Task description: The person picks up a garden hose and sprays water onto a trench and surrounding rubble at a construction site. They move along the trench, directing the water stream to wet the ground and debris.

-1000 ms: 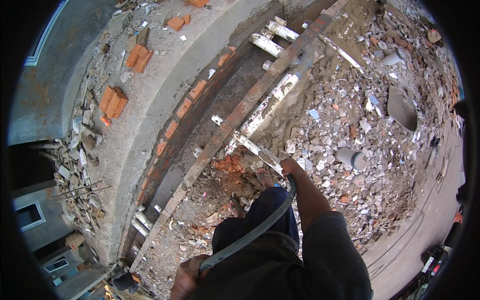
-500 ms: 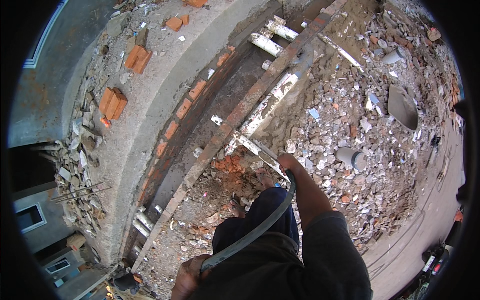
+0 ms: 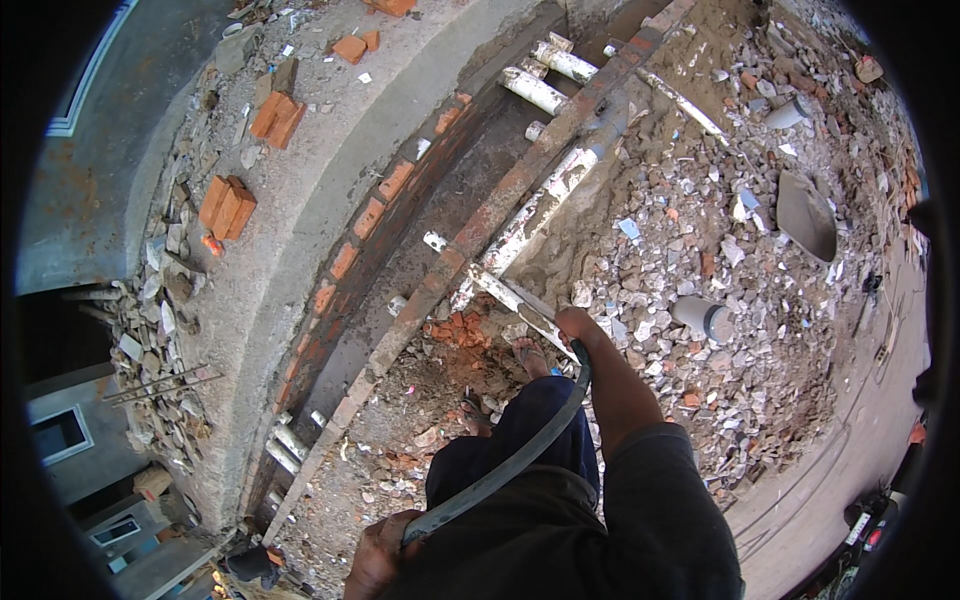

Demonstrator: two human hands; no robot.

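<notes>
A dark grey-green hose (image 3: 510, 474) runs in a curve across the front of my body. My right hand (image 3: 574, 325) is closed round its far end, beside a dirty white pipe (image 3: 503, 291). From that hand a thin pale streak reaches toward the pipe; whether it is water or a thin rod I cannot tell. My left hand (image 3: 378, 556), low at the lower edge, is wrapped round the hose's nearer part. Beyond the right hand, a thicker mud-stained white pipe (image 3: 530, 215) lies along a narrow brick wall (image 3: 410, 312).
A trench (image 3: 440, 205) with bricks along its far side curves past the wall. Short white pipes (image 3: 533, 90) cross it. Rubble (image 3: 690, 260) covers the right side, with a metal pan (image 3: 806, 216) and a grey pipe piece (image 3: 701, 317). Bricks (image 3: 228, 208) lie on the concrete at left.
</notes>
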